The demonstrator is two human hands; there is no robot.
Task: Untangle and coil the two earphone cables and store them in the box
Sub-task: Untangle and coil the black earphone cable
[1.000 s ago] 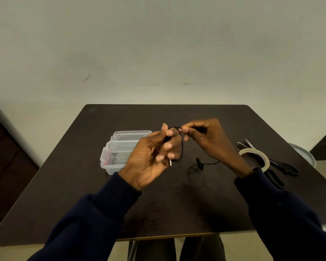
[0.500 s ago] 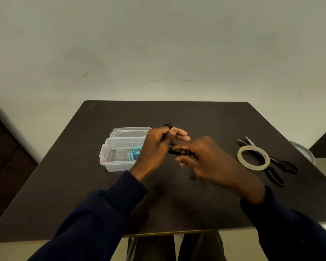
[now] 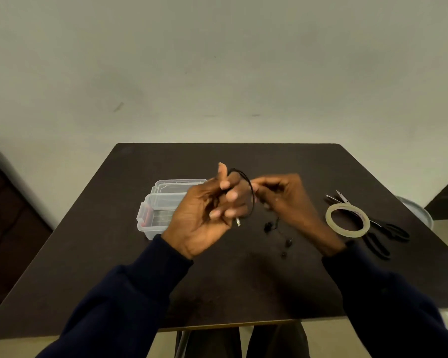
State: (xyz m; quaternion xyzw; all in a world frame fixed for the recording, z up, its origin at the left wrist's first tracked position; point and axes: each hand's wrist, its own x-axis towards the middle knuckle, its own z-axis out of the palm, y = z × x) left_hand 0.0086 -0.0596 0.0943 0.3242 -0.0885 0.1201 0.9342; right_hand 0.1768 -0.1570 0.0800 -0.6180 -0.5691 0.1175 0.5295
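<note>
A black earphone cable point(image 3: 249, 187) loops round the fingers of my left hand point(image 3: 209, 212), raised above the middle of the dark table point(image 3: 109, 254); its metal plug point(image 3: 238, 222) sticks out below the fingers. My right hand point(image 3: 285, 197) pinches the cable just right of the loop. The loose end hangs down, and the black earbuds point(image 3: 269, 226) lie on the table under my right hand. A clear plastic box point(image 3: 153, 215) stands open behind my left hand, its lid point(image 3: 176, 183) at its far side. My hand hides part of the box.
A roll of clear tape point(image 3: 347, 220) lies at the right of the table, over black-handled scissors point(image 3: 388, 233). A round grey object point(image 3: 417, 213) shows past the table's right edge. A wall stands behind the table.
My right hand has swung up from low over the table to the right of my left hand, bringing the cable round the left fingers. My left hand now hides the turquoise coil in the box.
</note>
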